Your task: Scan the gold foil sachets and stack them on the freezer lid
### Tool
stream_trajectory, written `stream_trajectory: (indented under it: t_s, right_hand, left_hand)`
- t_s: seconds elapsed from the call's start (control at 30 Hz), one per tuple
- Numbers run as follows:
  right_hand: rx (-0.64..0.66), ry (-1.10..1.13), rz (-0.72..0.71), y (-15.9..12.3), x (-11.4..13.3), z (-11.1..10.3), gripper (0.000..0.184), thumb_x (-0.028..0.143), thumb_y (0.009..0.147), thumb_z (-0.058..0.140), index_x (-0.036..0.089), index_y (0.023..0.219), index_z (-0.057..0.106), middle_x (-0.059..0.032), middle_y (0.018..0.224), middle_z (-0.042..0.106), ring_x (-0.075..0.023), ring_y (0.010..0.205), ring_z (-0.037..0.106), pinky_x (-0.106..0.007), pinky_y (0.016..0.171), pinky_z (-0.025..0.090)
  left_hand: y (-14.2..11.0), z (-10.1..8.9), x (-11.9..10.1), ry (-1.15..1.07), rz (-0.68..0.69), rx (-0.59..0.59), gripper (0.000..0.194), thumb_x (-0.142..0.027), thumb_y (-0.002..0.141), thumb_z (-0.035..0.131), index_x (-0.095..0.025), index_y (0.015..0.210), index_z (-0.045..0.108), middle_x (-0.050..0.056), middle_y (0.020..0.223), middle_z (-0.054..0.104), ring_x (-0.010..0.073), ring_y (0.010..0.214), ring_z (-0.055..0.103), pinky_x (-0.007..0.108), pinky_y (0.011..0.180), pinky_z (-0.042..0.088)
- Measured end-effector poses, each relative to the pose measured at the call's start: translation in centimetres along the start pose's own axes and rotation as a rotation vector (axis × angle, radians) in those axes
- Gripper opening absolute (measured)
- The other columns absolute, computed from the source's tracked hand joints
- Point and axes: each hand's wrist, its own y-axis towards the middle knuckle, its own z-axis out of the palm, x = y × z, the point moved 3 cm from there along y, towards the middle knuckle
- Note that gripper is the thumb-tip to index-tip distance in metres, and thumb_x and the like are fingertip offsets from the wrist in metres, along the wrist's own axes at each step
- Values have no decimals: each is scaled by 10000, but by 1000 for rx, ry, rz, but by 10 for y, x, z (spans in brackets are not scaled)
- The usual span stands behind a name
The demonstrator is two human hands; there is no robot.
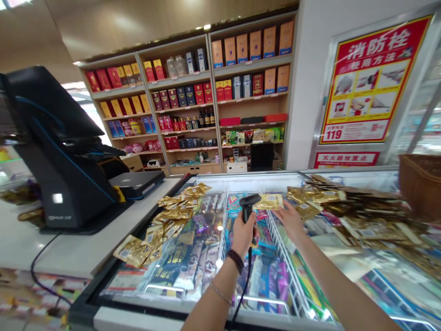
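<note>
My left hand (243, 233) is wrapped round the grip of a black barcode scanner (248, 205), whose head points right and whose cable hangs down toward me. My right hand (291, 219) holds a gold foil packet (269, 202) by its near edge, just in front of the scanner's head. Both hands hover over the glass lid of a chest freezer (206, 294). A spread of gold packets (168, 219) lies on the glass to the left, and a bigger heap of gold packets (347, 202) lies to the right.
A black checkout terminal (58, 151) stands on the white counter (69, 250) at left, with a cable trailing off the edge. A wicker basket (422, 184) sits at far right. Shelves of boxed goods (193, 96) line the back wall beside a red poster (372, 82).
</note>
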Motion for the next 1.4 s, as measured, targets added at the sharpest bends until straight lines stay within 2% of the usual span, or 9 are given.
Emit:
stream_trajectory:
  t_s: [0.17,0.37,0.5,0.67,1.03,1.23,1.4]
  right_hand:
    - [-44,44,45,0,-1,-1,369,475,723,931,325,975,706,-2,885,827,-291,933,862,-564,1044,724]
    - [-55,79,53,1,-5,1,308,437,767,895,327,976,697,7,906,834,-281,912,857,-570,1026,732]
    - [-53,89,56,1,-7,2,315,428,777,880,316,1009,699,-3,914,821,-276,888,850,-558,986,746]
    - [-55,112,69,0,-7,2,340,400,754,897,309,1002,684,-8,931,823,-257,904,851,-522,1026,730]
    - [-75,143,83,-5,-3,5,359,397,733,911,303,1011,703,14,881,831,-243,831,850,-518,1032,729]
    - [-70,146,93,-5,-2,4,385,411,742,925,293,1038,710,14,900,818,-238,850,847,-472,930,758]
    - [-81,160,102,-5,-2,4,370,352,750,927,287,1038,704,7,896,811,-233,851,835,-436,878,758]
  left_hand:
    - [-1,23,3,10,14,46,600,-745,746,873,-243,854,562,-62,669,586,81,412,499,245,406,350]
    - [-9,34,14,-57,-22,100,643,-775,724,890,-245,872,559,-70,649,569,86,413,489,256,419,378]
    - [-13,32,15,-58,-27,119,656,-795,735,892,-241,869,566,-67,631,560,88,419,490,250,429,363]
    - [-13,23,16,-52,-22,74,662,-781,702,915,-238,859,572,-65,649,567,68,408,457,237,411,320]
    - [-17,20,9,-43,-46,41,602,-702,744,936,-229,859,582,-69,663,569,71,425,484,231,416,334]
    - [-16,20,7,-54,-44,36,672,-756,660,945,-227,877,592,-81,639,577,69,419,484,221,411,340]
    - [-17,21,5,-53,-32,43,694,-778,641,937,-222,879,596,-88,622,569,64,415,476,216,411,331]
